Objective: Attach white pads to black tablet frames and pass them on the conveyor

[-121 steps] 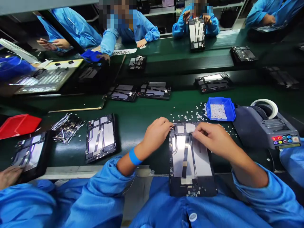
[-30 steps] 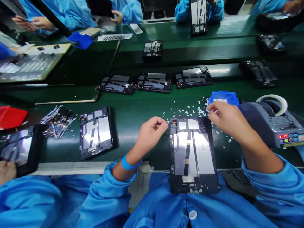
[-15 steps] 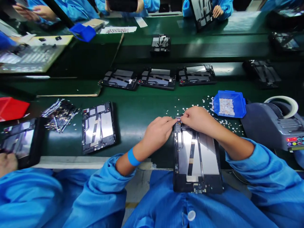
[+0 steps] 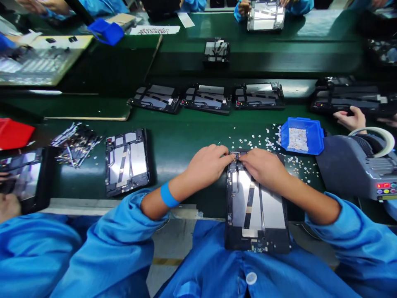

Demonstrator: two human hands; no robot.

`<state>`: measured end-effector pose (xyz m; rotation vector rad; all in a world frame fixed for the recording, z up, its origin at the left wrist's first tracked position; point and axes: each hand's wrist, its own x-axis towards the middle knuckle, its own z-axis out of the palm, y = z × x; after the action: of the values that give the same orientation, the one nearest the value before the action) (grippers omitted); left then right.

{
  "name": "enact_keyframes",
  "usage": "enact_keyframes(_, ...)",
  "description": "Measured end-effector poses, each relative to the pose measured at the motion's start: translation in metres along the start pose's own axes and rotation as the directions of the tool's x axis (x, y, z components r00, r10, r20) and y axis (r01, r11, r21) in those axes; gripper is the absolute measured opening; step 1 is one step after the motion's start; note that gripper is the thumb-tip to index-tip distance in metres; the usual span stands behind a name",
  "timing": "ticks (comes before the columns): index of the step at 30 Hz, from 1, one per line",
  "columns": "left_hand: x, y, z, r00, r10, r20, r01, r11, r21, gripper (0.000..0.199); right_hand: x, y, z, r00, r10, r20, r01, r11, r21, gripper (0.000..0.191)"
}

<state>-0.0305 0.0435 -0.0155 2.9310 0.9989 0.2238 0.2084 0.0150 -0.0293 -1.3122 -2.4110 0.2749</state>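
Observation:
An opened tablet (image 4: 270,209), its silver battery area and black cables bare, lies in front of me with its near end over the table edge. The fingers of my left hand (image 4: 207,166) are drawn together at its top left corner. From the other side, my right hand (image 4: 266,166) pinches at the same corner, its fingertips almost meeting the left ones. Whatever small part lies between the fingertips is too small or covered to make out. Another opened tablet (image 4: 127,161) rests on the green table to the left.
Small white bits lie scattered before a blue bin (image 4: 318,136) holding more. A tape dispenser (image 4: 344,163) stands at right. Left are a heap of thin metal strips (image 4: 76,145) and a red bin (image 4: 15,133). Several tablets (image 4: 206,98) line the back. A co-worker's hand (image 4: 352,119) reaches in at right.
My right hand's fingers have straightened somewhat toward the corner; both hands stay there. A co-worker's hand has appeared at right by a tablet. Across the table, a person's upright tablet is now tipped flatter.

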Motion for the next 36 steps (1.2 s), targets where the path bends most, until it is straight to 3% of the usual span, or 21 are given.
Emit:
enact_keyframes(3,0.002,-0.011,-0.003,1.0,-0.011,0.016,0.013,0.993,-0.12,0.038,-0.012,-0.002,0.004,0.991,-0.133,0.018,0.134,0.981,-0.138,0.032)
enact_keyframes(7,0.003,-0.016,-0.005,0.999,-0.045,0.024,0.049,0.975,-0.216,0.038,-0.005,-0.008,0.001,0.974,-0.195,0.115,0.221,0.933,-0.285,0.04)
enact_keyframes(9,0.005,-0.015,-0.006,0.997,-0.077,0.018,0.079,0.949,-0.306,0.037,-0.002,-0.009,-0.004,0.97,-0.209,0.126,0.237,0.93,-0.281,0.043)
enact_keyframes(12,0.012,-0.012,-0.006,0.967,-0.252,0.028,0.234,0.845,-0.481,0.031,-0.017,-0.008,-0.017,0.981,-0.184,-0.066,0.174,0.977,-0.126,0.036)
enact_keyframes(14,0.02,-0.01,-0.006,0.919,-0.383,0.096,0.368,0.744,-0.557,0.029,-0.048,-0.012,-0.028,0.956,-0.014,-0.292,0.035,0.997,0.065,0.03)
enact_keyframes(16,0.03,-0.01,-0.007,0.89,-0.413,0.191,0.439,0.668,-0.601,0.032,-0.092,-0.018,-0.036,0.853,0.285,-0.436,-0.145,0.934,0.327,0.022)
enact_keyframes(18,0.039,-0.012,-0.007,0.888,-0.37,0.273,0.455,0.626,-0.633,0.035,-0.138,-0.022,-0.037,0.672,0.599,-0.435,-0.276,0.748,0.603,0.013)
enact_keyframes(20,0.047,-0.02,-0.002,0.875,-0.348,0.338,0.484,0.599,-0.638,0.037,-0.178,-0.017,-0.032,0.393,0.844,-0.364,-0.279,0.487,0.828,0.01)
enact_keyframes(22,0.053,-0.03,0.008,0.854,-0.343,0.391,0.52,0.577,-0.63,0.039,-0.212,0.003,-0.029,0.079,0.954,-0.288,-0.179,0.298,0.938,0.023)
enact_keyframes(23,0.056,-0.034,0.013,0.852,-0.338,0.399,0.523,0.564,-0.639,0.038,-0.227,0.016,-0.03,-0.041,0.965,-0.26,-0.133,0.253,0.958,0.03)
enact_keyframes(24,0.057,-0.038,0.018,0.858,-0.329,0.395,0.514,0.544,-0.663,0.038,-0.239,0.03,-0.031,-0.121,0.964,-0.238,-0.104,0.226,0.969,0.035)
enact_keyframes(25,0.057,-0.04,0.022,0.866,-0.322,0.383,0.5,0.526,-0.688,0.038,-0.249,0.044,-0.034,-0.161,0.963,-0.216,-0.093,0.203,0.975,0.038)
enact_keyframes(27,0.055,-0.04,0.024,0.88,-0.323,0.347,0.47,0.498,-0.729,0.039,-0.262,0.068,-0.039,-0.176,0.972,-0.153,-0.077,0.141,0.987,0.043)
enact_keyframes(33,0.051,-0.03,0.012,0.866,-0.383,0.321,0.486,0.491,-0.723,0.041,-0.253,0.108,-0.045,-0.121,0.992,-0.028,-0.013,0.026,1.0,0.036)
enact_keyframes(36,0.052,-0.03,0.009,0.83,-0.398,0.391,0.55,0.465,-0.694,0.041,-0.25,0.107,-0.048,-0.142,0.989,-0.051,0.001,0.051,0.999,0.036)
